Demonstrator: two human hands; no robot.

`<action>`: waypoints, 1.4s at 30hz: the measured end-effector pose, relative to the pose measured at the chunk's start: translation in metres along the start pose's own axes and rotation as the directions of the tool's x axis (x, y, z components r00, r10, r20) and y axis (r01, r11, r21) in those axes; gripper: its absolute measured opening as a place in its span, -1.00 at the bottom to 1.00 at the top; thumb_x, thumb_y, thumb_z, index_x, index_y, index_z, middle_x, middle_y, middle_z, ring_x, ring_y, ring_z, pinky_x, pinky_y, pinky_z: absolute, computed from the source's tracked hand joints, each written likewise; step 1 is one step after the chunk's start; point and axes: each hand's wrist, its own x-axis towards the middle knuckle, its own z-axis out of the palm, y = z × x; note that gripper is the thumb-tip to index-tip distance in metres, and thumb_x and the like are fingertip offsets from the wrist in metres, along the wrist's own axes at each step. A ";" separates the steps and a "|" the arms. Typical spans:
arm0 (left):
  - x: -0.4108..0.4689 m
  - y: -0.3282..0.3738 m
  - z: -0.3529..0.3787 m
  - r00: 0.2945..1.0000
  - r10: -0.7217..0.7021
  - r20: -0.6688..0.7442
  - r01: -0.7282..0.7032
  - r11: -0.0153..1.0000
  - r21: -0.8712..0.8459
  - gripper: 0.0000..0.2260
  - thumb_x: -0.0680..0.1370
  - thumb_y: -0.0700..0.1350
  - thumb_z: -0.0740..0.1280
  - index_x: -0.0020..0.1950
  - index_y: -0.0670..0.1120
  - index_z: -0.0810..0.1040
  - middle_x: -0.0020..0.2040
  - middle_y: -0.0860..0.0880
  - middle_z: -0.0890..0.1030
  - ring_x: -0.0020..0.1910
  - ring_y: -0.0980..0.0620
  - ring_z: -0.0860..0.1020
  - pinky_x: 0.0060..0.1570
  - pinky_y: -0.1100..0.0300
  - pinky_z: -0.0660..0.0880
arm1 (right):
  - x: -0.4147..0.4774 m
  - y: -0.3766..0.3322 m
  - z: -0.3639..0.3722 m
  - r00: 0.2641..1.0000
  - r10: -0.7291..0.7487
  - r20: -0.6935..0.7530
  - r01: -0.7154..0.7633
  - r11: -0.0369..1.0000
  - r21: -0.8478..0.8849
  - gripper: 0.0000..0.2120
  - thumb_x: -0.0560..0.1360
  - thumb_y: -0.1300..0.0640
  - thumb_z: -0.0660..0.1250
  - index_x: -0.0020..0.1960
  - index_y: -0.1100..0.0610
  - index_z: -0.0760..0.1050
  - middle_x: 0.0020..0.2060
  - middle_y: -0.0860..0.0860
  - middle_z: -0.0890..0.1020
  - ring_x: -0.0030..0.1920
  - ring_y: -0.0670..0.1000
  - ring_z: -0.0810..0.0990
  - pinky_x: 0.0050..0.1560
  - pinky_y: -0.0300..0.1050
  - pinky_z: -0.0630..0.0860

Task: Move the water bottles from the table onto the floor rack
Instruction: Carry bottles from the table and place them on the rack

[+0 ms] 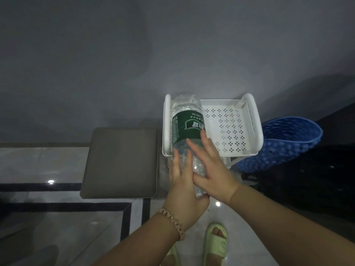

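i am holding a big water bottle [187,131] with both my hands. it is see-through plastic with water inside, and it has a dark green label around its middle with white writing on it. the bottle is tipped away from me, so its bumpy bottom end is pointing toward the wall and its neck end is down by my palms. it is up in the air over the left side of the white rack [247,120] on the floor. the rack's top tray has little star-shaped holes in it.

my left hand [184,191] is wrapping around the lower part of the bottle, with my fingers spread up along its left side. i am wearing a pink bead bracelet [173,221] on that wrist. my right hand [213,169] is lying flat on top of the bottle, fingers stretched out and reaching the green label. my two hands are touching each other.
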 end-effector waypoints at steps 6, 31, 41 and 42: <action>0.018 -0.006 0.011 0.995 -0.021 -0.097 0.020 1.000 -0.008 -0.03 0.36 -0.20 0.49 0.42 0.25 -0.16 0.47 0.21 -0.30 0.50 0.16 -0.17 0.39 0.33 0.05 | 0.019 0.012 -0.004 1.000 -0.004 0.026 0.006 0.996 -0.089 -0.15 0.47 -0.09 0.37 0.48 -0.25 -0.19 0.51 -0.17 -0.31 0.53 0.00 -0.28 0.50 -0.01 -0.10; 0.009 0.012 -0.010 0.970 -0.230 0.078 0.194 0.927 0.320 0.09 0.26 0.00 0.57 0.52 0.17 -0.15 0.56 0.01 -0.16 0.50 -0.01 0.10 0.37 0.13 0.24 | -0.008 -0.008 -0.014 0.969 0.189 0.157 -0.141 0.952 -0.271 0.05 0.35 -0.04 0.48 0.55 -0.11 -0.20 0.55 -0.04 -0.26 0.55 0.07 -0.08 0.51 0.04 0.11; 0.007 0.029 -0.011 0.954 -0.299 0.004 0.275 0.884 0.379 -0.07 0.40 -0.05 0.46 0.54 0.10 -0.12 0.57 -0.05 -0.10 0.49 -0.08 0.16 0.42 0.04 0.21 | -0.021 -0.015 -0.019 0.965 0.191 0.180 -0.129 0.943 -0.307 -0.16 0.46 -0.01 0.34 0.56 -0.05 -0.11 0.57 0.07 -0.10 0.53 0.09 0.08 0.50 -0.02 0.12; 0.006 0.032 -0.012 0.955 -0.296 0.004 0.272 0.883 0.383 -0.10 0.41 -0.06 0.43 0.55 0.08 -0.12 0.57 -0.06 -0.10 0.49 -0.08 0.15 0.42 0.03 0.21 | -0.023 -0.017 -0.020 0.965 0.192 0.175 -0.132 0.942 -0.308 -0.18 0.47 0.00 0.33 0.57 -0.04 -0.09 0.57 0.08 -0.09 0.53 0.10 0.09 0.50 0.00 0.13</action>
